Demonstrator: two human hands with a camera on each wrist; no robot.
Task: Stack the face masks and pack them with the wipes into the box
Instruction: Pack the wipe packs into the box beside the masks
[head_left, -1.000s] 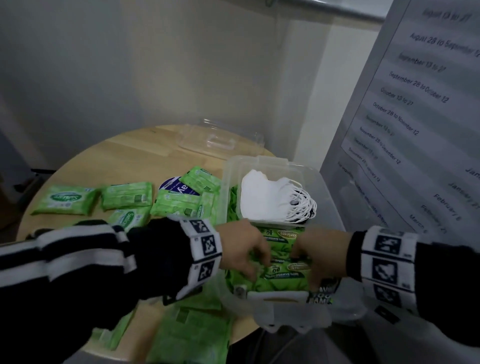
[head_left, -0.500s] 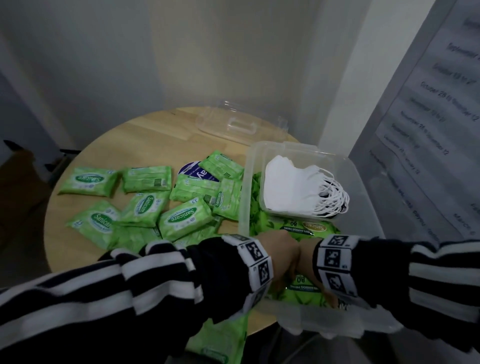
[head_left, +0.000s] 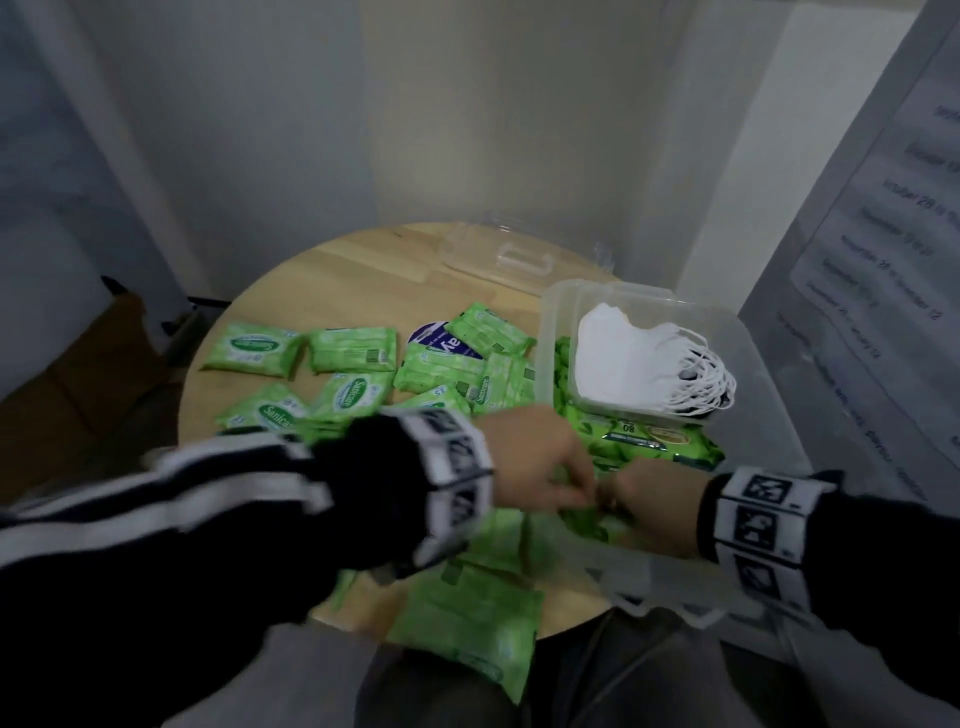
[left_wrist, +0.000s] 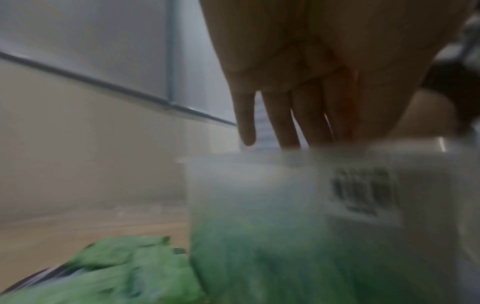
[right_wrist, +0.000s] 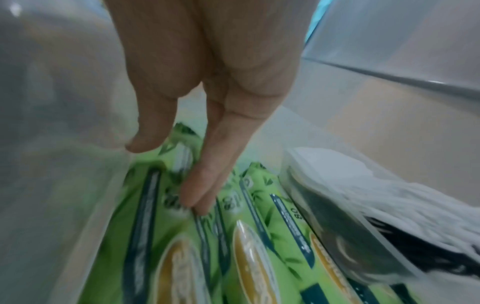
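A clear plastic box stands at the right of the round wooden table. At its far end a clear inner tray holds a stack of white face masks. Large green wipes packs stand on edge in its near part. My left hand and right hand meet over the near packs. The left fingers point straight down past the box wall. The right fingertips press straight between two packs, beside the masks.
Several small green wipes packs lie spread over the table left of the box, and more hang over the near edge. A purple pack lies among them. The clear lid rests at the back. Walls close in behind and right.
A second ago my hands were apart, on either side of a large pack in the box. They have drawn together over the near packs. The head view has swung left.
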